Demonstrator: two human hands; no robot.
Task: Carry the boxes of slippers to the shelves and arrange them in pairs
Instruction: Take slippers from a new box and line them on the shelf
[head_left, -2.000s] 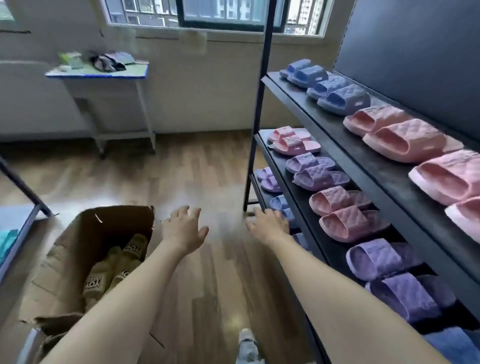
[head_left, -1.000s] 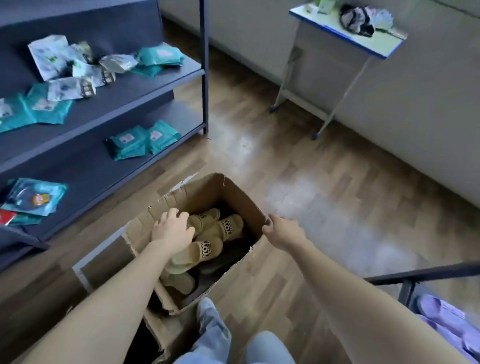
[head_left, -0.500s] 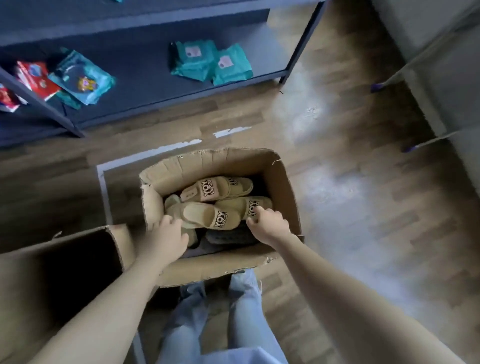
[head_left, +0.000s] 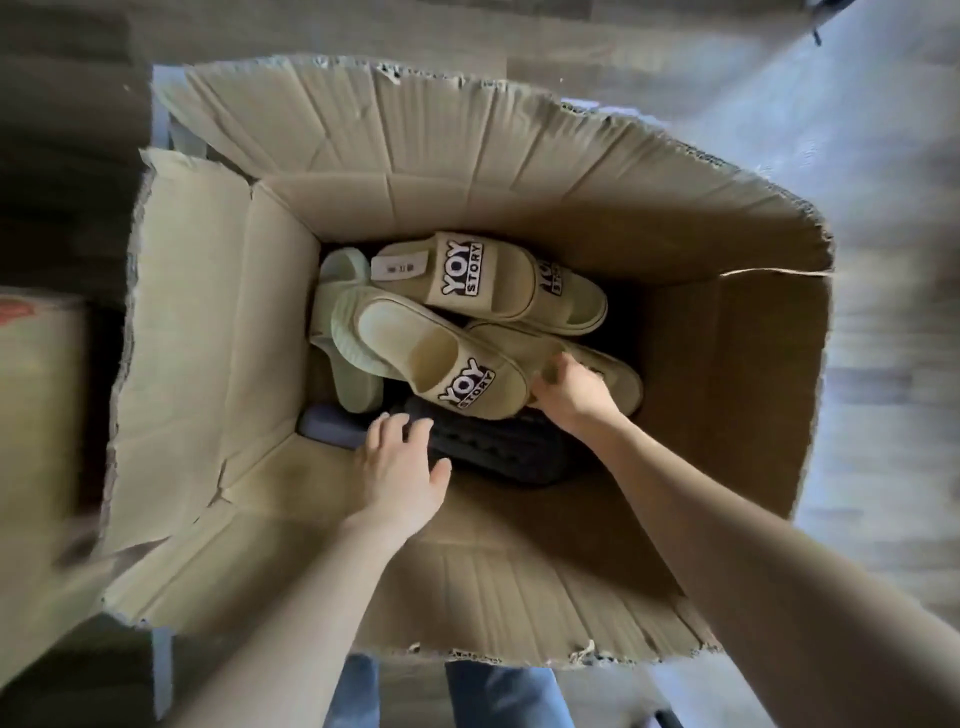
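Both hands are reaching down into the cardboard box (head_left: 208, 364), where the slippers are lying in a heap on its bottom. The left hand (head_left: 400, 470) is hanging open with fingers spread, its fingertips at the edge of a dark slipper (head_left: 498, 449) by the box's near wall. The right hand (head_left: 571, 392) is curling its fingers against a beige slipper (head_left: 621, 376) toward the box's right wall, just beside the toe of a second beige slipper (head_left: 431, 353) at the box's middle; whether it is actually gripping, I cannot tell. A third beige slipper (head_left: 467, 275) is lying toward the far wall.
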